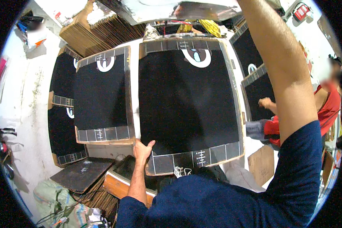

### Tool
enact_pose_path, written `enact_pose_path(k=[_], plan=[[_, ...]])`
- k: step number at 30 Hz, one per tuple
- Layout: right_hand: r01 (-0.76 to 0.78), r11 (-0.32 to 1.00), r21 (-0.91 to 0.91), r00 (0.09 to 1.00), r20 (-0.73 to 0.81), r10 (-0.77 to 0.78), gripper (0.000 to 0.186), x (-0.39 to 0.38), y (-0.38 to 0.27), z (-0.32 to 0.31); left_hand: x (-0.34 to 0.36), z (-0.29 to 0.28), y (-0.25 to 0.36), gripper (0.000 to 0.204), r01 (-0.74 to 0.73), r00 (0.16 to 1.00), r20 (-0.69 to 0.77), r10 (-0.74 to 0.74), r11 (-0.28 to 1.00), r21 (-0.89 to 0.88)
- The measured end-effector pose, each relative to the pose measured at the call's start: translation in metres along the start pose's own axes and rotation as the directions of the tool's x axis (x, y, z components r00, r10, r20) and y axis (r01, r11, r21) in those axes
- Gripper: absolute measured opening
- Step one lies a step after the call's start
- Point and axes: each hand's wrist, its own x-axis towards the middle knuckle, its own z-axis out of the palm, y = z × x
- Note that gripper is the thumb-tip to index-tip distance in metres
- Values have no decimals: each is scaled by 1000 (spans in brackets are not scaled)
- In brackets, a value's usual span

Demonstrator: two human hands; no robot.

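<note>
In front of me lies a large flat board (165, 163) with a wooden rim and white ruled lines on its end strips. A black fabric panel (186, 102) covers most of it. On the panel's far part is a white curved print (201, 62) with a light blue patch. My left hand (141, 151) grips the board's near left corner, thumb on top; part of its fingers is hidden at the edge. My right arm reaches up and forward past the top right of the picture, and its hand is out of sight. A large pale, smeared sheet or frame (155, 11) crosses the top.
Another board with black fabric (100, 91) lies to the left, with more boards beyond. Further black panels (260, 98) are at right, where a person in red (326, 106) has a hand over one. Brown boards (91, 30) stand stacked at far left. A wooden box (119, 184) sits below.
</note>
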Motion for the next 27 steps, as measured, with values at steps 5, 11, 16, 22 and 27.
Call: enact_pose_path(k=[5, 11, 16, 22, 27], plan=[[33, 996, -85, 997, -72, -39, 64, -19, 2, 2, 0, 11, -5, 84, -60, 998, -28, 62, 995, 85], [152, 986, -70, 986, -58, -157, 52, -115, 49, 29, 9, -43, 102, 83, -441, 872, -277, 405, 894, -81], [359, 916, 179, 924, -204, -322, 16, -263, 109, 81, 7, -83, 219, 77, -7, 866, -216, 450, -422, -907], [75, 965, 250, 929, 335, -159, 48, -361, 181, 177, 34, -16, 190, 91, 414, 810, 536, -239, -413, -811], [225, 967, 116, 941, 232, -247, 78, -231, 230, 284, 25, 58, 154, 67, -30, 936, -258, -240, 675, -737]])
